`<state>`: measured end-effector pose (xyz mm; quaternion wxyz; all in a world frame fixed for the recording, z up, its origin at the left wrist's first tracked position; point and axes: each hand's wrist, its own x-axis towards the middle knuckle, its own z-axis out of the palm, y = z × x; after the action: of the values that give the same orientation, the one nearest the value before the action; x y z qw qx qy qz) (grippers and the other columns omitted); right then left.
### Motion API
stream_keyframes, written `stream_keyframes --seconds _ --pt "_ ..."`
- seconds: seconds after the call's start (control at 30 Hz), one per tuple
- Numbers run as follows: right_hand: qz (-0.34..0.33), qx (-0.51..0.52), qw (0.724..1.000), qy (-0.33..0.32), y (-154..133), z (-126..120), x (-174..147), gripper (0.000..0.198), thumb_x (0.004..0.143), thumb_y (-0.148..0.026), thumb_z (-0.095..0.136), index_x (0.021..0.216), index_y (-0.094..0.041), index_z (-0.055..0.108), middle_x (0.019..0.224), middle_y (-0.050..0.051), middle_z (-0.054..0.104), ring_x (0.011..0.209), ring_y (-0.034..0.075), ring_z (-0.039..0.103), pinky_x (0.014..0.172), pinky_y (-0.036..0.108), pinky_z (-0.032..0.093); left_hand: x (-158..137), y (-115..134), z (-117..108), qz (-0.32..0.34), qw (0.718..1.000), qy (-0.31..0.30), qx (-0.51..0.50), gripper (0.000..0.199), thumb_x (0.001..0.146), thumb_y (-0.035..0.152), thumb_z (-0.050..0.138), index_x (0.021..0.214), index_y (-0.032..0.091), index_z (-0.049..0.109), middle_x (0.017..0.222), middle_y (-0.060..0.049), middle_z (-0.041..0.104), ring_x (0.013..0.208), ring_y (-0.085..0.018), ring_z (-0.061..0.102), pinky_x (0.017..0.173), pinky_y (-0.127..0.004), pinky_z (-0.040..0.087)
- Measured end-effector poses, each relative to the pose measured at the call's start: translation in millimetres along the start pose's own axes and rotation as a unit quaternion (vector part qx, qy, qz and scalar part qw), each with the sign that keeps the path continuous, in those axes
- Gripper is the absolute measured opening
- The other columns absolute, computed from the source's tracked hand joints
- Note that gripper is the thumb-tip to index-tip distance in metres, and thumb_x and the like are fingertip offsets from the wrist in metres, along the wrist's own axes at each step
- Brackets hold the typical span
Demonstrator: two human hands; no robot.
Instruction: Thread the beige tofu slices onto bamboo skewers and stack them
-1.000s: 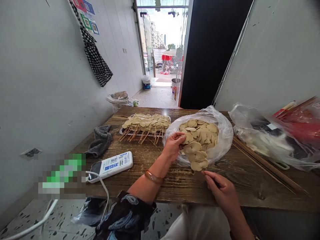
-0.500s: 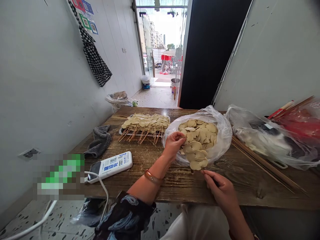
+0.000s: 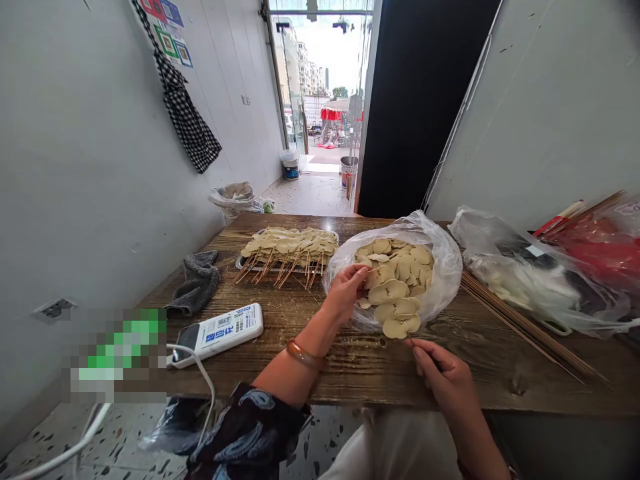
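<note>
My right hand (image 3: 445,373) pinches the lower end of a thin skewer, most of which is hidden under the slices. Several pale beige, flat, rounded slices (image 3: 393,310) are threaded along it in a row. My left hand (image 3: 345,293) has thumb and fingers closed on the slice at the skewer's upper end. Behind and beneath the skewer stands a clear plastic bag (image 3: 447,267), rolled open and full of loose slices (image 3: 400,257) of the same kind. Left of the bag, a metal tray (image 3: 241,262) carries stacked finished-looking skewers (image 3: 290,247), their sticks pointing towards me.
Bare skewers (image 3: 525,327) lie on the wooden table (image 3: 350,380) at right, beside plastic bags (image 3: 540,280) and a red bag (image 3: 595,247). A grey cloth (image 3: 197,283) and a white power bank (image 3: 225,332) with a cable (image 3: 205,373) lie at left.
Both hands and the skewer have shifted very slightly; the lower slices now lie a little more to the right. The view has moved slightly. Both hands keep their grip.
</note>
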<state>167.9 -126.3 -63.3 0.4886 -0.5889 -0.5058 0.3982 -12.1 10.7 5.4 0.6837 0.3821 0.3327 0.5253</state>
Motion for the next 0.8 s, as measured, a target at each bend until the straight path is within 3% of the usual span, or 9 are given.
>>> stream_keyframes --seconds 0.33,0.53,0.8 --pt "0.003 0.027 1.000 0.008 0.0 -0.5 -1.1 0.040 0.083 -0.048 0.061 0.101 -0.015 0.073 0.056 -0.002 0.049 0.049 0.010 0.040 0.046 0.022 0.031 4.2 -0.9 -3.9 -0.061 0.996 -0.026 -0.066 0.042 0.068 0.050 0.072 0.089 0.012 0.069 0.082 -0.006 0.067 0.070 -0.013 0.060 0.061 -0.023 0.046" --pt "0.001 0.012 1.000 -0.004 -1.2 -1.2 -0.5 0.040 0.082 -0.048 0.061 0.101 -0.015 0.074 0.055 -0.002 0.050 0.048 0.011 0.042 0.046 0.023 0.032 1.4 -3.4 0.1 -0.058 0.994 -0.047 -0.084 0.041 0.054 0.039 0.085 0.083 0.014 0.071 0.070 0.000 0.065 0.061 -0.009 0.056 0.058 -0.022 0.044" --pt "-0.012 -0.031 0.999 0.001 -8.1 1.8 0.6 0.039 0.082 -0.048 0.060 0.099 -0.016 0.075 0.058 0.001 0.056 0.053 0.013 0.050 0.046 0.022 0.036 -0.9 1.5 -1.0 -0.016 1.000 0.014 -0.010 0.040 0.049 0.041 0.085 0.072 0.013 0.069 0.058 0.002 0.059 0.050 -0.007 0.048 0.047 -0.020 0.035"
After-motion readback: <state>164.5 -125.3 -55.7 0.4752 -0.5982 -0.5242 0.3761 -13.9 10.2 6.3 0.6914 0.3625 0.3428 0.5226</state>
